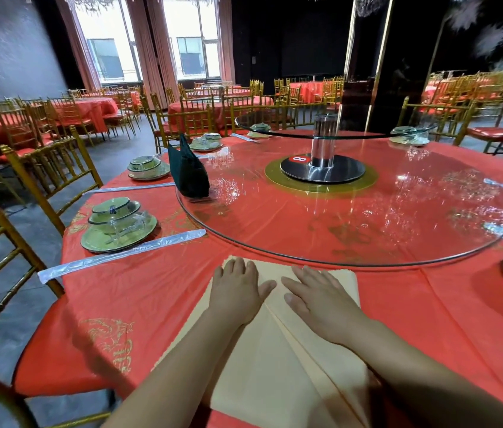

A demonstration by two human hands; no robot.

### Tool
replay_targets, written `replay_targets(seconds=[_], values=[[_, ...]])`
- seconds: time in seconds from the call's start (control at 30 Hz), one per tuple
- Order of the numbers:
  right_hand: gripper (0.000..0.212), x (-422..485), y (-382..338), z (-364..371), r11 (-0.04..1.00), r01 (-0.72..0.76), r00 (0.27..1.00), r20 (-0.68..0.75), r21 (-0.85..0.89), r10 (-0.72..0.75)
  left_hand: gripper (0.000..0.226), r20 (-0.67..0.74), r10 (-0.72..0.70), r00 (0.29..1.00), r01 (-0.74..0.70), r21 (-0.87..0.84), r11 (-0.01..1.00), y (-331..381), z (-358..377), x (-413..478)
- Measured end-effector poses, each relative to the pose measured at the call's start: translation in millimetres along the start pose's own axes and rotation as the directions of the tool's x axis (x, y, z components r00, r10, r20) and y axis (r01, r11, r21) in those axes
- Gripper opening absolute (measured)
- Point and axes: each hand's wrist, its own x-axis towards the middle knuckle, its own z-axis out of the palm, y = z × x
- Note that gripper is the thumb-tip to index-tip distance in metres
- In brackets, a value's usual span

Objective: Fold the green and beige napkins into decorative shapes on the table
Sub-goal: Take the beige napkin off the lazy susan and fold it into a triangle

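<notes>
Both my hands lie flat and open, fingers straight, pressing on the beige napkin (262,366) spread at the near edge of the counter (151,291). My left hand (238,291) rests near the napkin's far left corner. My right hand (315,301) sits just beside it, and the two thumbs point toward each other over a diagonal fold line that runs back toward me.

The dark green napkin (187,168) stands upright, already folded, on the left rim of the large glass turntable (367,217), well apart from my hands.

To my left, a place setting of stacked green plates and a bowl (119,225) sits on the red tablecloth. A pair of plastic-wrapped chopsticks (120,254) lies just beside it, and a gold chair (49,177) stands at that seat.
</notes>
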Motion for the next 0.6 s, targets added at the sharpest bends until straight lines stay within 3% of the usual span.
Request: replay_targets(seconds=[0.1, 0.17, 0.37, 0.6], values=[[0.130, -8, 12, -5, 0.997, -0.068, 0.996, -0.062, -0.039, 0.065, 0.056, 0.002, -0.014, 1.000, 0.014, -0.005, 1.000, 0, -2, -1], [0.140, -15, 21, -6, 0.993, -0.109, 0.994, -0.025, -0.040, 0.108, 0.056, 0.025, -0.020, 0.999, 0.021, -0.034, 0.999, 1, -2, -2], [0.134, -24, 21, -4, 0.992, -0.128, 0.983, 0.130, -0.023, 0.130, 0.064, 0.098, -0.010, 0.995, 0.021, -0.112, 0.993, 2, -7, -3], [0.136, -33, 8, -3, 0.993, -0.113, 0.988, 0.107, -0.025, 0.115, 0.058, 0.095, -0.020, 0.995, 0.034, -0.158, 0.987, 4, -6, -4]])
